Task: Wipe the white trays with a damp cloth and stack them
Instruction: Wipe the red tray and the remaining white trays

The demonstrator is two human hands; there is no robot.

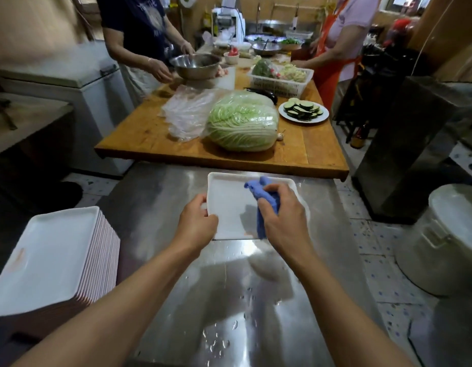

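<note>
- Step in hand, by the look of it: wiping a single shallow white rectangular tray that lies flat near the far edge of the wet stainless-steel counter
- Left hand grips the tray's near-left rim, thumb over the lip, steadying it
- Right hand is closed round a bunched blue cloth, which is pressed onto the right half of the tray floor
- A faint reddish smear shows at the tray's near edge; likely the cloth must sweep there next
- Next move probably calls for lifting the wiped tray across to a stack; the tall stack of white trays at the counter's left edge has an orange stain on its top tray, so it may be the unwiped pile
- Beyond the counter's far edge: a wooden table with a napa cabbage and a plate of sliced vegetable; two people work there
- Water drops bead the counter's near end
</note>
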